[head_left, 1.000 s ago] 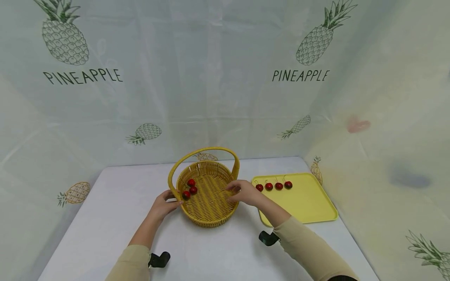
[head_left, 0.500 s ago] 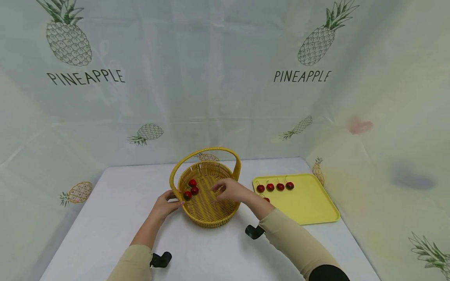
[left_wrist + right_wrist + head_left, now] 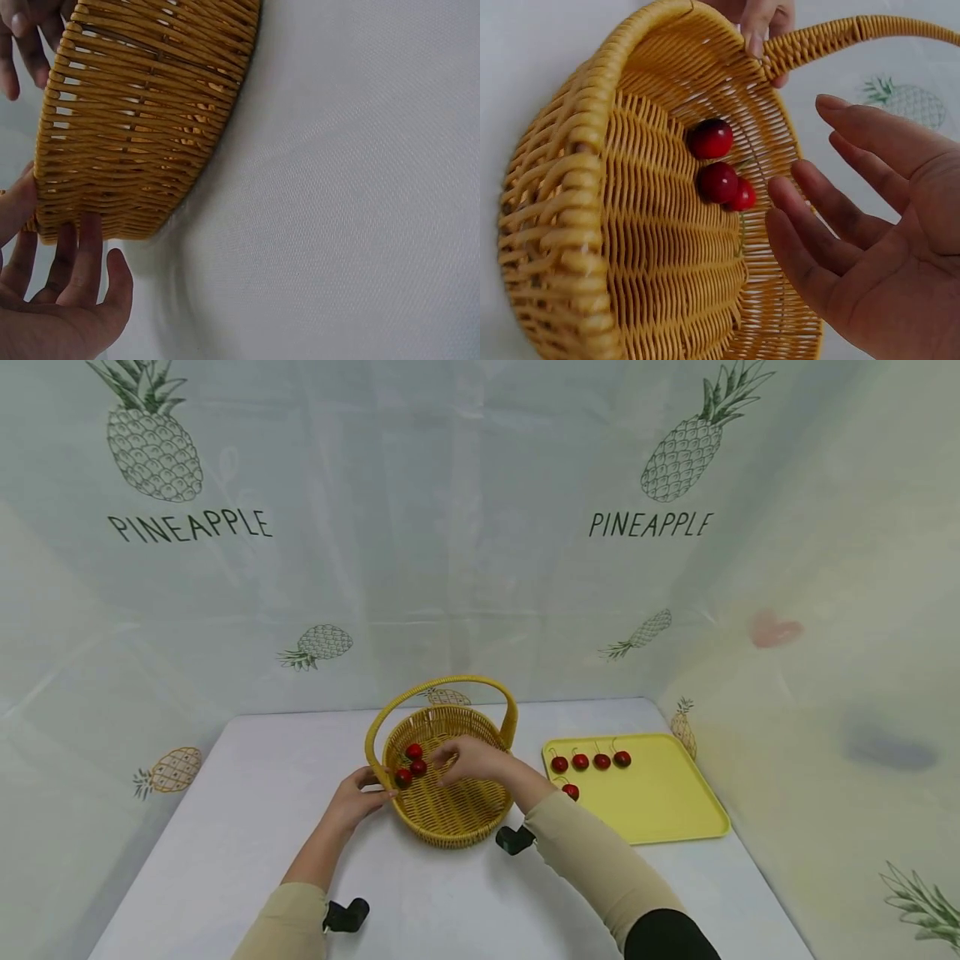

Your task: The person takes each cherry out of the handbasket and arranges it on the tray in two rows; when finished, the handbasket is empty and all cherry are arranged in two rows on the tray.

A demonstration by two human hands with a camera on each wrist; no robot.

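Nearest: the person's right sleeve (image 3: 600,868), beige, with a black band (image 3: 669,935) at the frame's lower edge, above the white-covered desk (image 3: 420,902).

The left hand (image 3: 357,797) gripped the near-left side of the round, golden-yellow woven basket (image 3: 450,838), at the foot of its tall arched handle (image 3: 512,718); thumb over the rim, other fingers against the outer wall. The right hand (image 3: 472,758) hung over the basket's inside, fingers loosely bent and spread, nothing in them, near three glossy, dark-red round cherries (image 3: 418,767).

Risks, by judgement: fruit this smooth and round could roll off if the right fingertips knocked it, or slip from a pinch on the curve. A hard pull by the left hand could tip the basket. The right forearm, low over the tray's near-left corner, could brush fruit there on a sideways swing.

Looks: basket upright on the desk, weave open with gaps between strands, rim thick. Its cherries lay bunched on the left, thin green stems just visible.

Right of it: flat yellow rectangular tray (image 3: 660,814), five stemmed red cherries (image 3: 602,762) in view, four in a row at the far side, one nearer the sleeve.

Farthest: pale curtain (image 3: 450,568) printed with pineapples.
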